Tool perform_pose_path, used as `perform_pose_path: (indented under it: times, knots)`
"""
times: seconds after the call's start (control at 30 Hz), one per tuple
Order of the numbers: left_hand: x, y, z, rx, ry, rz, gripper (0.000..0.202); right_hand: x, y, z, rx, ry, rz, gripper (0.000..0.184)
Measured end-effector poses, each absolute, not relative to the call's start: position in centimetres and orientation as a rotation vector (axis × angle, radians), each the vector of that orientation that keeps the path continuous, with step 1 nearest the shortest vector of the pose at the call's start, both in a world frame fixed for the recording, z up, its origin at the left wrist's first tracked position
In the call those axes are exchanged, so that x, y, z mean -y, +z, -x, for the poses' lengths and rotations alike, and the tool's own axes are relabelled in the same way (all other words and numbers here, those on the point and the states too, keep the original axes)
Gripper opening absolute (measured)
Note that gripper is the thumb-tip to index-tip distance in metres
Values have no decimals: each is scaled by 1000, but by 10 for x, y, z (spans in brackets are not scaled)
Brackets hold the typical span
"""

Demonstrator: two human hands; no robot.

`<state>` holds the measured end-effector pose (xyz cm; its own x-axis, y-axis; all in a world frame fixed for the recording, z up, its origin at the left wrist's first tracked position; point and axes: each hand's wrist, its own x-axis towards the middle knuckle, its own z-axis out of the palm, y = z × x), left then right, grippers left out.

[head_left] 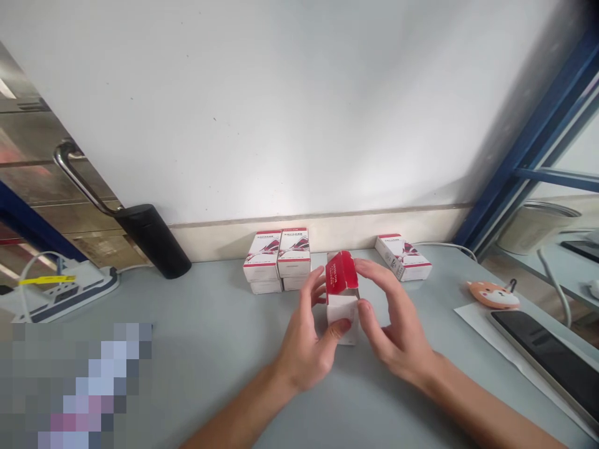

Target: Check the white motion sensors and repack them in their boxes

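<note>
A small red and white cardboard box (342, 308) stands upright at the middle of the table, its red top flap raised and leaning back. My left hand (306, 346) grips it, the thumb across the white front and the fingers around the left side. On the right side, my right hand (405, 330) has its index finger at the edge of the red flap and its thumb against the box's upper corner. The inside of the box cannot be seen. Behind it, similar boxes (294, 252) are stacked in two columns side by side.
Another such box (405, 255) lies at the back right. A black cylinder (154, 240) and a power strip (70, 290) are at the left. Along the right edge are an orange animal-faced item (493, 295) and a phone (547, 355) on white paper. A white wall rises behind.
</note>
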<state>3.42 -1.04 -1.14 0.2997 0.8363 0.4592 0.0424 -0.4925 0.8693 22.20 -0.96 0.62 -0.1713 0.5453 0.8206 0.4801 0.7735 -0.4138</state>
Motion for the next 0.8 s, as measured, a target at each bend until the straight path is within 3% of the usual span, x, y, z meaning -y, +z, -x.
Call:
perform_pose_path:
  times: [0.23, 0.67, 0.8]
  knots:
    - [12, -16, -32, -788, 1223, -1912, 77, 7, -4, -231, 1912, 265, 804, 57]
    - [19, -12, -36, -730, 1248, -2074, 103, 16, 16, -228, 1897, 123, 752, 67]
    - [20, -14, -38, -707, 1295, -2126, 102, 16, 17, -226, 1814, 127, 759, 64]
